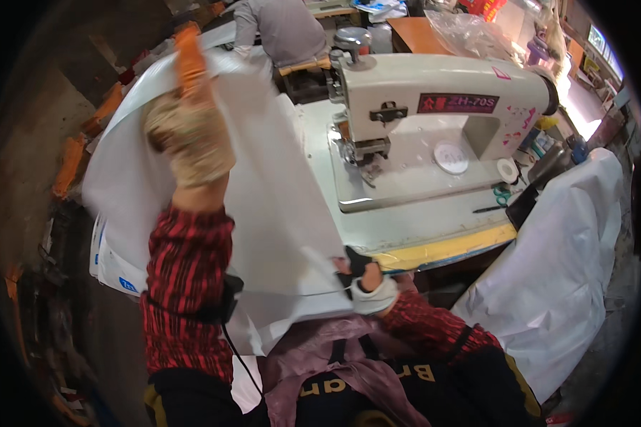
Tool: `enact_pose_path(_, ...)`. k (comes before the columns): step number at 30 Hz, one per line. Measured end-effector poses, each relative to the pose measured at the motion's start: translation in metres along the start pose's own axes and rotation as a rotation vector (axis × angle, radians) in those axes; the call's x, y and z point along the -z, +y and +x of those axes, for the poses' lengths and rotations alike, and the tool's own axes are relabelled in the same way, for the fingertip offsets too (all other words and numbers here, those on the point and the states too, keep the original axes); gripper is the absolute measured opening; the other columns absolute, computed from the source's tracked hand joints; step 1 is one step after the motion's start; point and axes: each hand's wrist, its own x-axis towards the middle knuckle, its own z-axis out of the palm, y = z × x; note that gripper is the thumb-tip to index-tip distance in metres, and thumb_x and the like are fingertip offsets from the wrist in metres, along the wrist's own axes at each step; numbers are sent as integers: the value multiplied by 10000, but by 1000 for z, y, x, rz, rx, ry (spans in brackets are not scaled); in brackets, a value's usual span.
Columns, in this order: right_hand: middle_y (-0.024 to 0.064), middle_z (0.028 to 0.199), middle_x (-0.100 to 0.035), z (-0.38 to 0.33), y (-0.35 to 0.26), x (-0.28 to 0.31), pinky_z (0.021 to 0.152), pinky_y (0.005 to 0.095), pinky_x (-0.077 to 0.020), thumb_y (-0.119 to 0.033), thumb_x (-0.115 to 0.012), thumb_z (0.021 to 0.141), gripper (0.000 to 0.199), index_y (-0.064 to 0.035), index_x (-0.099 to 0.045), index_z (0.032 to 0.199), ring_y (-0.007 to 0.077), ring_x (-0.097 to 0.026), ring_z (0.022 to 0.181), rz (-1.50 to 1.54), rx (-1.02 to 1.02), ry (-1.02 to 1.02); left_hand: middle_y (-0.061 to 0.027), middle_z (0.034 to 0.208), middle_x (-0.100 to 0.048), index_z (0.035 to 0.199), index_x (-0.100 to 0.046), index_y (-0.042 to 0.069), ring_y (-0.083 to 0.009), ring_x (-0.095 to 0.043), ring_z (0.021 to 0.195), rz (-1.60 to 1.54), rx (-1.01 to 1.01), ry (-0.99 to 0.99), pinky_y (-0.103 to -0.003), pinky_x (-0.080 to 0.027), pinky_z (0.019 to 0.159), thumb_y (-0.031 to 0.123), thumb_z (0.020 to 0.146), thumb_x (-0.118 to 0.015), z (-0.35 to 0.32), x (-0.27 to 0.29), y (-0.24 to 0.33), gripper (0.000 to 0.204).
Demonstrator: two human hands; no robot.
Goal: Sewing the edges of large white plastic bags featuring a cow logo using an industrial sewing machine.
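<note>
A large white sheet (263, 185), smooth like plastic or woven sack cloth, spreads over the left of the sewing table and hangs toward my lap. My left hand (192, 132), in a beige glove with orange fingers, reaches far forward over it. Motion smears those fingers near the sheet's far edge, so their grip is unclear. At the sheet's near right corner, my right hand (369, 283), in a white and black glove, is closed on the edge. Just beyond it stands a white industrial sewing machine (434, 107), its needle area right of the sheet.
Green-handled scissors (502, 193), a black pen (488, 209) and a white thread spool (507, 171) lie right of the machine. Another white sheet (548, 285) drapes off the table's right side. White printed sacks (117, 267) are stacked at left. A person (281, 32) sits beyond.
</note>
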Motion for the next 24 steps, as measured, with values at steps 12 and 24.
enact_pose_path(12,173,863,-584,-75,66,64,648,407,-482,-259,-519,798,436,-193,-494,1229,315,-599,760,-699,-132,-245,-78,871,-629,1028,-601,74,-209,-594,751,-226,502,-849,-309,-467,684,362,837,-541,-191,-188,-37,351)
enact_pose_path(24,192,765,-638,39,11,49,543,469,-493,-218,-516,787,459,-75,-509,1223,348,-638,654,-1095,-223,-581,-166,800,-620,855,-630,43,-324,-602,772,455,426,-2002,-361,-481,685,184,788,-543,-74,-144,-21,179)
